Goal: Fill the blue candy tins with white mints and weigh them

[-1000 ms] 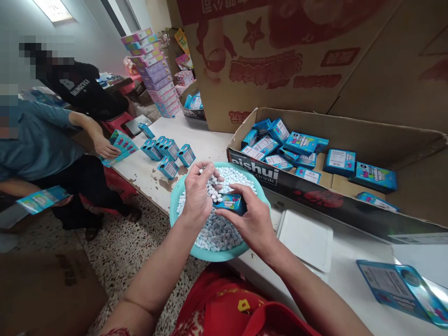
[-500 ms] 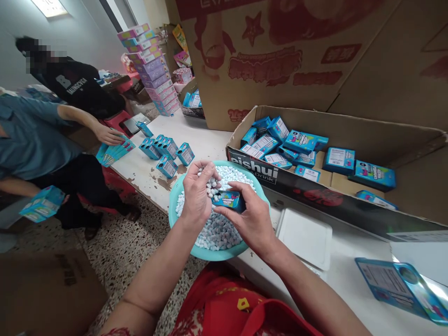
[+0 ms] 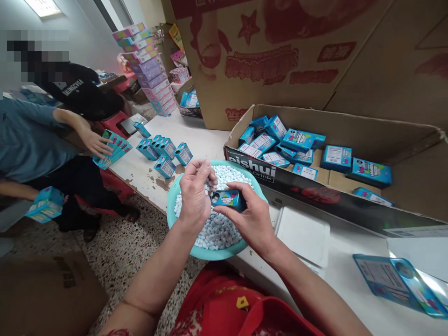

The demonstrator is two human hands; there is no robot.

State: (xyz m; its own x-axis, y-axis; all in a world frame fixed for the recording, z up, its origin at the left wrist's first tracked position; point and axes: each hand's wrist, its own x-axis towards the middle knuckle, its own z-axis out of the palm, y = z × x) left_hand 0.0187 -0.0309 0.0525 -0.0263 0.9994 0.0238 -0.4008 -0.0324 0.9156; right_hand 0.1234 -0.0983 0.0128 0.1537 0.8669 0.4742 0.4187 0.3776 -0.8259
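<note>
Over a turquoise basin [image 3: 172,215] full of small pale candies [image 3: 219,231], my right hand [image 3: 252,219] grips a small blue candy box [image 3: 227,198] between thumb and fingers. The box lies on its side, its end with a round window facing left. My left hand [image 3: 196,193] is curled around some of the pale candies, right at that end of the box. A few candies show between its fingers and the box. Whether the box's end flap is open, I cannot tell.
An open carton [image 3: 266,175] of blue boxes stands behind right, a white lid [image 3: 304,235] in front of it. Filled-looking blue boxes [image 3: 164,166] stand on the table's left. A co-worker's hand [image 3: 96,142] is over flat packs [image 3: 115,151]. Tall stacked boxes [image 3: 147,70] rise behind.
Fewer candies show in my left hand, which stays against the box end. The co-worker's hand has lifted off the flat packs, moving left. The view has shifted slightly.
</note>
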